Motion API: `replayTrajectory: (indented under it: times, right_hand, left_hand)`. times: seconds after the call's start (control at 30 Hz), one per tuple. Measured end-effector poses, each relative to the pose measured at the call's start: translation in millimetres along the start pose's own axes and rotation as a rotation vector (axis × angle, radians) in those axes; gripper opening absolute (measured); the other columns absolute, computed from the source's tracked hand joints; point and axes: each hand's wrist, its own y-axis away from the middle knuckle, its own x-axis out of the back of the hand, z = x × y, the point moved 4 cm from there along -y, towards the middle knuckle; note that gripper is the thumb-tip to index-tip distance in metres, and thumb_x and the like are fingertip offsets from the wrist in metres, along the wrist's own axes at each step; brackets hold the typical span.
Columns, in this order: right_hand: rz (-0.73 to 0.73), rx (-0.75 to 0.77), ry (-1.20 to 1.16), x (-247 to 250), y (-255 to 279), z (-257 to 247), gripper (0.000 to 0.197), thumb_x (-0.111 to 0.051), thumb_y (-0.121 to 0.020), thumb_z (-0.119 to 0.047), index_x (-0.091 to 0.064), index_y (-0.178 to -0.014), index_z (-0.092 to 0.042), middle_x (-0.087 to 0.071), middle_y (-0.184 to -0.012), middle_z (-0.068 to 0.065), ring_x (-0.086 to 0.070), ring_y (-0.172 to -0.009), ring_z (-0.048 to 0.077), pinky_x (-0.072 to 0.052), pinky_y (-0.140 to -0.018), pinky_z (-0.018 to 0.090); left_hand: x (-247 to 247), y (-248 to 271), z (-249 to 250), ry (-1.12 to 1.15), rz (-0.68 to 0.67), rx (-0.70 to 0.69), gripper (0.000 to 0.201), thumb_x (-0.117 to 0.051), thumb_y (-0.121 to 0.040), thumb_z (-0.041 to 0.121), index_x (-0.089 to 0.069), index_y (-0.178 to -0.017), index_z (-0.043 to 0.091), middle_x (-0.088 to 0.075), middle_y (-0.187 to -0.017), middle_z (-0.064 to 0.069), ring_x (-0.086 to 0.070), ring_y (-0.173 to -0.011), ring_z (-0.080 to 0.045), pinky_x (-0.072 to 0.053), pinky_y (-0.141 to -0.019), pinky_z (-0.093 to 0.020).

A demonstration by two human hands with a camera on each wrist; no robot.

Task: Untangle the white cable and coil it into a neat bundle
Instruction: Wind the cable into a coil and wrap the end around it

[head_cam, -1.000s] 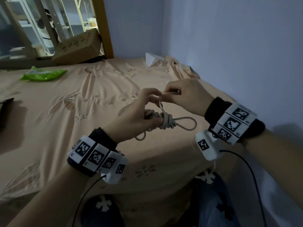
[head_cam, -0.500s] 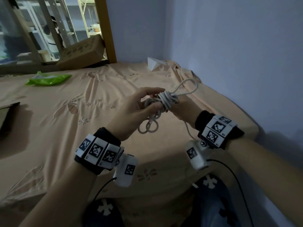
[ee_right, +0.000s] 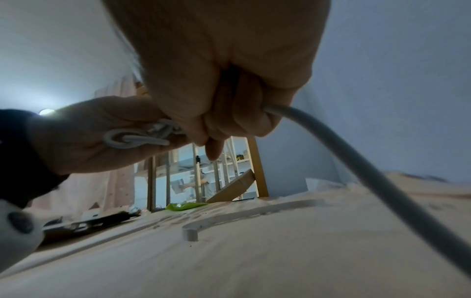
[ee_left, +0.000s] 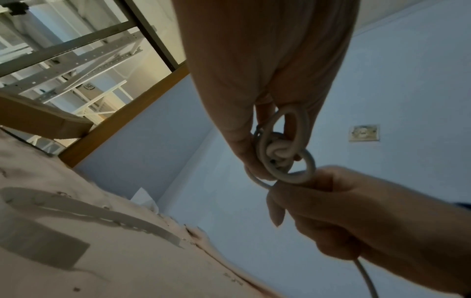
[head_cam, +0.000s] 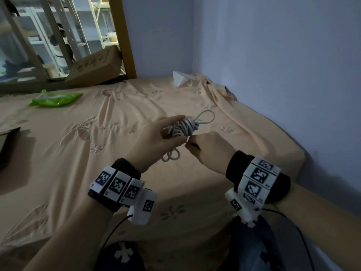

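No legible text anywhere (cardboard box [head_cam: 95,67] print too blurred)

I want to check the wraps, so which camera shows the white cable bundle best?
The head view: the white cable bundle shows whole, wraps and both end loops, held in the left hand. The left wrist view shows only its lower loops; the right wrist view shows loops and a strand gripped by the right hand.

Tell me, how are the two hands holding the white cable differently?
The left hand cradles the wound bundle of the white cable with long, fairly straight fingers; the right hand is a tight fist round one loose strand. The left hand sits higher, the right hand lower and nearer. Both wear marker wristbands.
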Motion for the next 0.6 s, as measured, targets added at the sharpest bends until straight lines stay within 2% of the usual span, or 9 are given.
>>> replayTrajectory:
  times: [0.07,0.13,0.3,0.4,0.47,0.53,0.6]
  right_hand:
    - [-0.019,0.033,0.045,-1.0,3.8,-5.2,0.024,-0.041,-0.096,-0.028,-0.059,-0.094,-0.013,-0.064,-0.087,0.012,-0.060,-0.079,0.033,-0.050,-0.068,0.043]
    - [-0.024,0.060,0.061,1.7,8.1,-9.3,0.021,-0.040,-0.096,-0.027,-0.055,-0.088,-0.015,-0.063,-0.086,0.011,-0.059,-0.078,0.033,-0.049,-0.065,0.042]
    - [0.021,0.186,0.095,19.8,14.3,-19.0,0.020,-0.038,-0.095,-0.034,-0.037,-0.077,-0.026,-0.059,-0.082,0.002,-0.056,-0.073,0.027,-0.041,-0.057,0.036]
    - [0.119,0.219,0.111,40.8,11.7,-21.3,0.020,-0.046,-0.094,-0.032,-0.048,-0.076,-0.024,-0.048,-0.077,-0.010,-0.050,-0.069,0.017,-0.035,-0.052,0.028]
    - [0.137,0.211,0.101,50.6,6.0,-20.1,0.020,-0.047,-0.093,-0.033,-0.055,-0.078,-0.022,-0.053,-0.077,-0.010,-0.054,-0.071,0.018,-0.043,-0.056,0.034]
    - [0.135,0.214,0.053,58.1,-0.8,-18.9,0.021,-0.049,-0.089,-0.038,-0.058,-0.078,-0.023,-0.061,-0.077,-0.007,-0.056,-0.071,0.017,-0.049,-0.063,0.040]
    - [0.140,0.199,-0.018,65.8,-8.7,-15.3,0.021,-0.055,-0.085,-0.042,-0.062,-0.076,-0.024,-0.064,-0.075,-0.007,-0.056,-0.071,0.013,-0.049,-0.065,0.039]
  left_hand:
    - [0.7,-0.6,-3.3,-0.060,0.041,0.000,0.051,-0.075,-0.081,0.009,-0.059,-0.127,0.025,-0.061,-0.122,-0.001,-0.065,-0.106,-0.008,-0.055,-0.092,-0.028]
    - [3.8,-2.1,-8.7,-0.093,0.058,0.018,0.052,-0.076,-0.080,0.010,-0.058,-0.126,0.027,-0.063,-0.120,0.001,-0.066,-0.104,-0.006,-0.055,-0.091,-0.029]
    - [10.3,-3.0,-21.2,-0.156,0.026,0.060,0.040,-0.078,-0.077,0.008,-0.060,-0.112,0.018,-0.066,-0.108,-0.003,-0.069,-0.093,-0.011,-0.058,-0.084,-0.039]
    - [7.3,1.0,-19.5,-0.219,0.001,0.036,0.030,-0.076,-0.080,0.009,-0.063,-0.106,0.014,-0.068,-0.102,-0.002,-0.069,-0.086,-0.007,-0.058,-0.079,-0.030]
    - [5.0,2.0,-15.9,-0.291,-0.031,0.001,0.028,-0.075,-0.081,0.010,-0.064,-0.106,0.015,-0.068,-0.099,0.002,-0.068,-0.085,-0.004,-0.057,-0.077,-0.027]
    - [3.4,2.2,-12.6,-0.367,-0.092,-0.014,0.030,-0.075,-0.080,0.016,-0.065,-0.108,0.020,-0.067,-0.099,0.004,-0.066,-0.086,-0.005,-0.054,-0.076,-0.028]
    - [0.9,4.0,-9.1,-0.415,-0.172,-0.027,0.032,-0.074,-0.078,0.027,-0.064,-0.109,0.026,-0.066,-0.099,0.004,-0.065,-0.089,-0.012,-0.054,-0.077,-0.036]
